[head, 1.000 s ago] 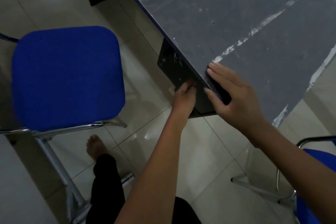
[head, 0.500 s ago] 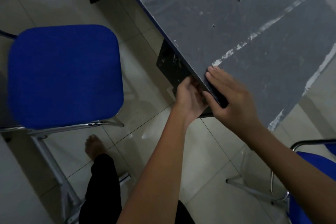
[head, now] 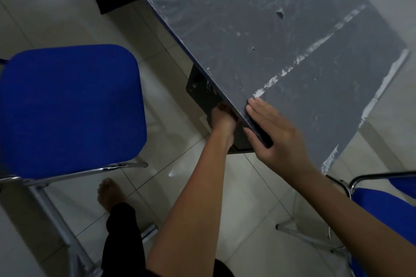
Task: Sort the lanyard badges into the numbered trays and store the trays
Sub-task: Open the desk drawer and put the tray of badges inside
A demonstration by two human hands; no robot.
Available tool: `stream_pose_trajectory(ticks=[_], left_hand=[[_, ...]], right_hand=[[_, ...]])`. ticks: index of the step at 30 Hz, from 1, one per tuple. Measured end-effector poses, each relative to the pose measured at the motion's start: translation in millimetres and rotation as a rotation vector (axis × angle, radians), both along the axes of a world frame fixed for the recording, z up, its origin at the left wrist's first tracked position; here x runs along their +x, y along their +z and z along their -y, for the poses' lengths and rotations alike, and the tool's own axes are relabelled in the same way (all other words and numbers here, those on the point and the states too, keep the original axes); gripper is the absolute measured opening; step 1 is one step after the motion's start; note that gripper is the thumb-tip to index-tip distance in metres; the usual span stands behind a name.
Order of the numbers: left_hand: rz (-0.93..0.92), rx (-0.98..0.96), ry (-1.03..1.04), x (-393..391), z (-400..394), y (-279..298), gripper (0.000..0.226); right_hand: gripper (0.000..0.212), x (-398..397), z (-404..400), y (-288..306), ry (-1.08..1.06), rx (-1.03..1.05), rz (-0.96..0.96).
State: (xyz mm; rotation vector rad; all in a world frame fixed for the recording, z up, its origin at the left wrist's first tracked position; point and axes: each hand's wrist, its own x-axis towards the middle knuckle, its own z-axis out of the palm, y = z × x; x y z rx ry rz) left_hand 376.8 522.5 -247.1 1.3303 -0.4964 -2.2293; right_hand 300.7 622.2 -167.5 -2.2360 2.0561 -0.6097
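1. The bench (head: 281,29) runs diagonally across the room, its dark grey top scuffed, with pale streaks of worn tape or paint and a small chip near the middle.
2. The right hand (head: 276,135) lies flat on the bench's near edge, fingers straight and together, thumb hooked under the edge.
3. The left hand (head: 222,119) reaches beneath the edge, against a dark panel (head: 202,92) under the bench. Its fingers are hidden there, so I cannot tell whether it grips anything.
4. No lanyard badges or numbered trays show from here; whatever lies under the bench is too dark to make out.
5. A blue padded chair (head: 69,108) on a chrome frame stands to the left, well apart from the bench. A second blue chair (head: 387,216) with chrome tubing sits at the lower right, near the bench's corner.
6. The floor (head: 157,63) is pale glossy tile with thin grout lines, and a ceiling light reflects as a bright spot at the upper left.
7. A bare foot (head: 110,193) rests on the tiles below the first chair, with a dark trouser leg (head: 123,238) above it.
8. The room is dim.
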Motion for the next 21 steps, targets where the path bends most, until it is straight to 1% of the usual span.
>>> stream_pose_trajectory(ticks=[4,6,8,11,12,13,15,17,18,19,21], left_hand=[[0.044,-0.071,0.004,2.7,-3.1,6.1,0.028],[0.09,-0.117,-0.002,4.3,-4.7,10.8,0.032],[0.113,-0.141,0.007,4.3,-7.7,16.3,0.043],[0.134,-0.136,0.037,0.2,-6.7,15.3,0.072],[0.126,-0.164,0.024,-0.9,-5.7,12.2,0.076],[0.113,-0.203,-0.011,0.0,-4.8,12.6,0.074],[0.125,-0.293,-0.137,8.3,-2.4,15.5,0.059],[0.21,-0.374,-0.329,15.0,2.3,9.2,0.04],[0.271,-0.403,-0.403,16.8,4.5,3.7,0.037],[0.297,-0.429,-0.438,19.5,6.2,1.0,0.035],[0.273,-0.51,-0.395,24.8,5.5,1.9,0.027]], right_hand=[[0.046,-0.1,0.1,0.0,-0.001,0.001,0.004],[0.046,-0.3,0.3,-0.4,-0.006,-0.001,0.016],[0.047,-0.3,-0.4,0.1,-0.006,0.003,0.018],[0.048,-0.1,-1.6,1.0,-0.009,-0.001,0.017],[0.049,-0.1,-1.2,0.8,-0.01,0.001,0.021],[0.049,-0.1,-0.5,0.6,-0.011,0.004,0.027],[0.048,-1.2,-0.3,0.1,-0.01,0.01,0.041],[0.048,-2.3,-0.1,-0.2,-0.007,0.014,0.051],[0.048,-2.5,-0.3,0.1,-0.004,0.017,0.057],[0.048,-2.7,-0.7,0.4,-0.003,0.019,0.061],[0.049,-2.1,-0.6,1.1,-0.009,0.011,0.061]])
